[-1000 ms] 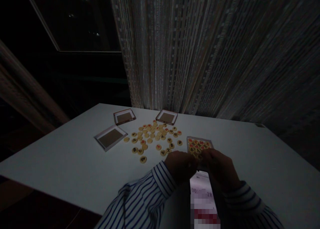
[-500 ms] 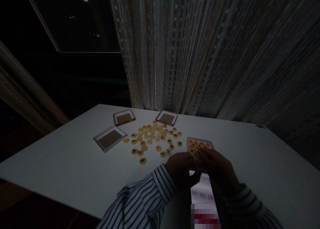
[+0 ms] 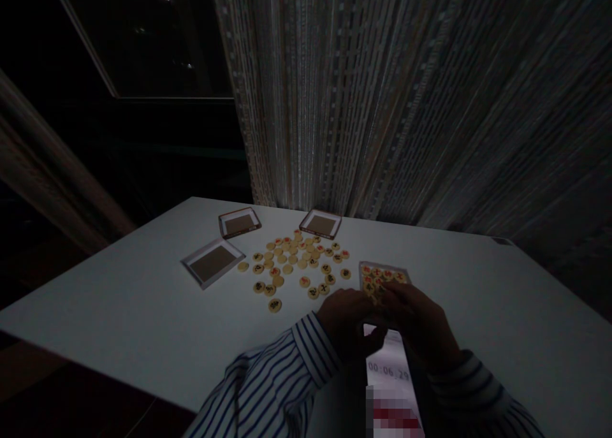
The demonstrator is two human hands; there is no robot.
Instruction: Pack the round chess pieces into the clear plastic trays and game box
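A shallow box (image 3: pixel 402 271) on the white table holds rows of round xiangqi pieces (image 3: pixel 377 273), with red characters at its far side. My left hand (image 3: pixel 348 317) curls round the box's near left corner, thumb below. Over the near right part of the box, my right hand (image 3: pixel 421 317) has its fingers bent and close together. Whatever sits under its fingertips is hidden, as is the near part of the box. Left of the hands, many loose xiangqi pieces (image 3: pixel 293 259) lie scattered, some with black or red characters, others blank side up.
Three open shallow boxes stand around the loose pieces: a pale one (image 3: pixel 191 267) at left, a brown-rimmed one (image 3: pixel 221 226) behind it, another (image 3: pixel 303 224) at the back. A lit phone (image 3: pixel 389 355) showing a timer lies below my hands. A string curtain (image 3: pixel 310 106) hangs behind the white table (image 3: pixel 143 310).
The timer on the phone goes from 00:06:28 to 00:06:29. My hands stay at the box with only slight finger movement. The whole view shifts a little.
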